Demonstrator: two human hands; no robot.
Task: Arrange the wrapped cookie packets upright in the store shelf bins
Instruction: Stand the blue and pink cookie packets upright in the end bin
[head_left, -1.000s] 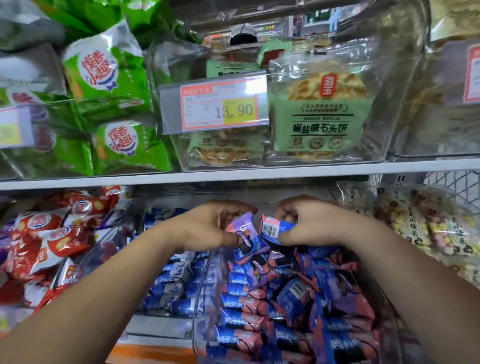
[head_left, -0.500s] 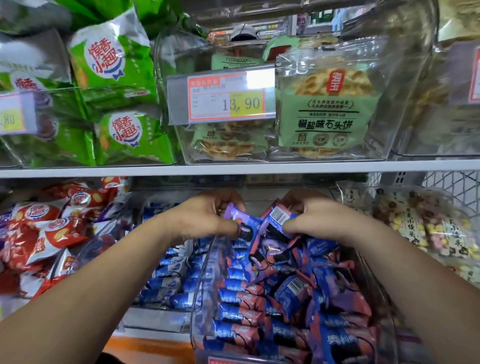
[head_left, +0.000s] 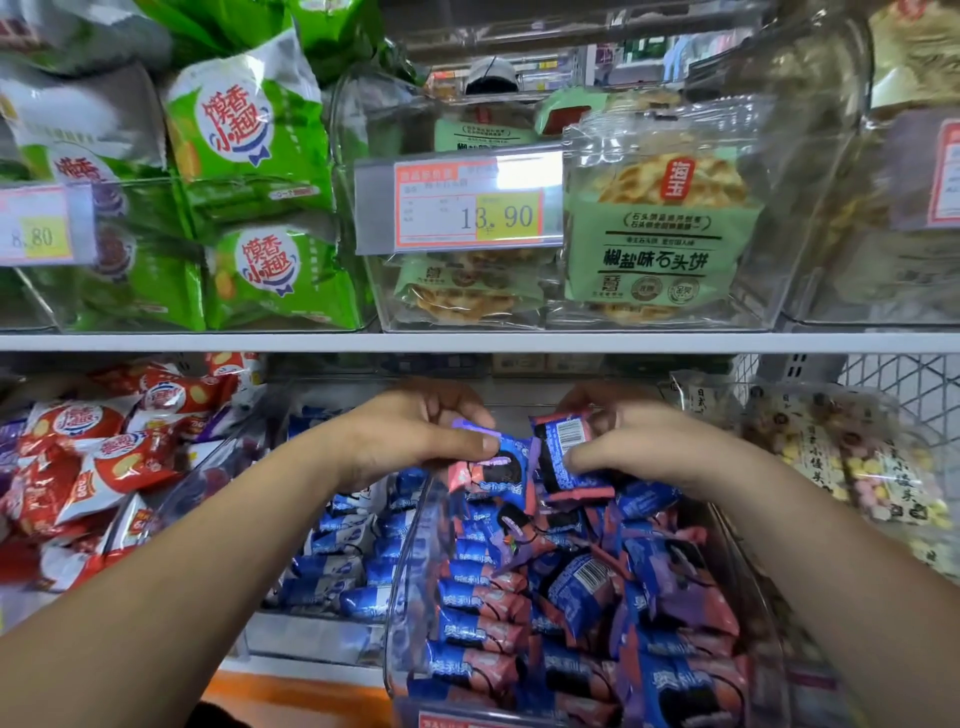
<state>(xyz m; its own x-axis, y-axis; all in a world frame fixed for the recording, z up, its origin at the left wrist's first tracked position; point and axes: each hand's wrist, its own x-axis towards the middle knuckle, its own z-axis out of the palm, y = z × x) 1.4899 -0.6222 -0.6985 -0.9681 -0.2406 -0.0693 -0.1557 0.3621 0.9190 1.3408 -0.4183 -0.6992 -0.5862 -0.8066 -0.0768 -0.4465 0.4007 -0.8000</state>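
Note:
A clear plastic bin (head_left: 402, 582) on the lower shelf holds several blue, pink and purple wrapped cookie packets (head_left: 483, 618); those along its left side stand in a row, the others lie jumbled. My left hand (head_left: 415, 436) pinches a blue and purple cookie packet (head_left: 498, 467) at the back of the bin. My right hand (head_left: 639, 447) grips a second packet (head_left: 561, 457), barcode side toward me, held upright just right of the first. Both packets hover over the pile.
Another bin of blue packets (head_left: 337, 561) stands to the left, with red snack bags (head_left: 88, 457) beyond it. A bag of small round biscuits (head_left: 852, 467) lies at right. The shelf board (head_left: 467, 343) above carries bins of green bags and a price tag (head_left: 462, 208).
Both hands stay at the back of the bin. The two packets have come closer together and stand more upright; the right hand's packet has turned its barcode toward me.

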